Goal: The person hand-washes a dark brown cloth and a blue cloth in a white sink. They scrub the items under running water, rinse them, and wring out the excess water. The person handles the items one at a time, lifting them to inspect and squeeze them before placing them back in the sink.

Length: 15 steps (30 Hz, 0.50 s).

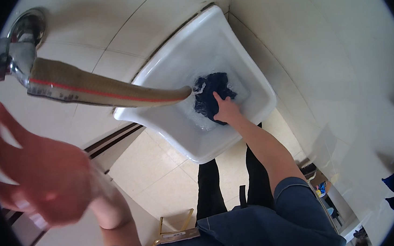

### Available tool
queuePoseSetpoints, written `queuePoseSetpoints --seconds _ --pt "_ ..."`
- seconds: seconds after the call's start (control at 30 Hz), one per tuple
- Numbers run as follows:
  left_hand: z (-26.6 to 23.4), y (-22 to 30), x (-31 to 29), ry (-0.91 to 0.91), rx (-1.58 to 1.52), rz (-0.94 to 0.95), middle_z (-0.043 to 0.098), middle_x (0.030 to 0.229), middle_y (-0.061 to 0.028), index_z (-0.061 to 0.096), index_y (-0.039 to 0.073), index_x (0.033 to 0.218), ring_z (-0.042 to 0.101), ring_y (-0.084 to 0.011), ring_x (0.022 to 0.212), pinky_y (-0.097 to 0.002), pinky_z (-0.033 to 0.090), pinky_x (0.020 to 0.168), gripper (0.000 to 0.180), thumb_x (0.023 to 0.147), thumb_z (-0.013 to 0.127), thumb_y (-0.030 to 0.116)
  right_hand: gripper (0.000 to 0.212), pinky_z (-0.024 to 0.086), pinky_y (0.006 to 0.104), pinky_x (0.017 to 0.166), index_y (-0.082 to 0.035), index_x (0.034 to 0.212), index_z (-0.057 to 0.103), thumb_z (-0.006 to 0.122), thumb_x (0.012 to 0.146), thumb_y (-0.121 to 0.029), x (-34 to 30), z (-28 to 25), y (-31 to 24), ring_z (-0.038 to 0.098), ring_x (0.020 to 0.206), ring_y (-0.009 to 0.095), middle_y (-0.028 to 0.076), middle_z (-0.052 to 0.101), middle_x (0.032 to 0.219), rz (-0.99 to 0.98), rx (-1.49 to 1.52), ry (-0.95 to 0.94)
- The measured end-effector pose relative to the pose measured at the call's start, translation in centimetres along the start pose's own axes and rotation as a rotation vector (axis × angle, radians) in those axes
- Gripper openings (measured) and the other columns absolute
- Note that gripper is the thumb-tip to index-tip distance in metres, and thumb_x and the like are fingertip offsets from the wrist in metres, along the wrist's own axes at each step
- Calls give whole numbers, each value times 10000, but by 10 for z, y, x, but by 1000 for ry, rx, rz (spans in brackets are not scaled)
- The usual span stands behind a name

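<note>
A dark navy cloth [210, 82] lies bunched and wet in water in the white sink [159, 121]. My right hand [227, 109] rests on the cloth, index finger stretched out and thumb apart from it. At the far left, my left hand [47, 178] is raised close to the camera, below the metal tap [23, 61]. It is blurred, but gaps show between its spread fingers, and nothing is seen in it. From the tap a beige hose [105, 91] with a red stripe runs to the sink, its end beside the cloth.
Pale tiled walls [323, 65] close in behind and to the right of the sink. Under it is a light tiled floor [149, 169]. A yellow-framed object [182, 220] stands by my legs, and small items [324, 189] sit at the lower right.
</note>
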<state>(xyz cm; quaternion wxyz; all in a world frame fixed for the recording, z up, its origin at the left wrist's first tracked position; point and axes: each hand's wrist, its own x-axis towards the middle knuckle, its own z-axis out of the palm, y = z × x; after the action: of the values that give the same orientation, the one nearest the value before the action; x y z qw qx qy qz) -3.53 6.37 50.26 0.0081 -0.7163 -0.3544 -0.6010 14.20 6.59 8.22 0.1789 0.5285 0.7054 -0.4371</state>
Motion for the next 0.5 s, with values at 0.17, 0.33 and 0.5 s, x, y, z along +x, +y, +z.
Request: queuePoseSetpoints --seconds 0.17,0.33,0.5 --pt "24 -25 -213 29 -140 -1315 622 1035 -90 579 34 1174 574 -180 988 -330 400 962 286 954 539 213 960 492 463 860 -225 1485 224 725 666 -234 -77 -52 -33 599 978 405 249 570 1089 -94 343 167" --pt "66 -7 -311 152 -790 -2263 404 1444 -163 267 98 1485 362 -328 1356 -533 267 1111 762 942 356 626 800 504 427 811 -178 1406 384 712 677 -208 -156 -78 -77 606 956 373 193 606 1035 -315 602 274" --pt "97 -7 -347 214 -1391 -1846 328 1503 -145 303 100 1469 285 -295 1407 -584 196 1134 688 959 393 554 780 476 419 678 -141 1415 383 677 692 -132 -217 -82 -101 567 768 338 154 509 838 -693 615 221"
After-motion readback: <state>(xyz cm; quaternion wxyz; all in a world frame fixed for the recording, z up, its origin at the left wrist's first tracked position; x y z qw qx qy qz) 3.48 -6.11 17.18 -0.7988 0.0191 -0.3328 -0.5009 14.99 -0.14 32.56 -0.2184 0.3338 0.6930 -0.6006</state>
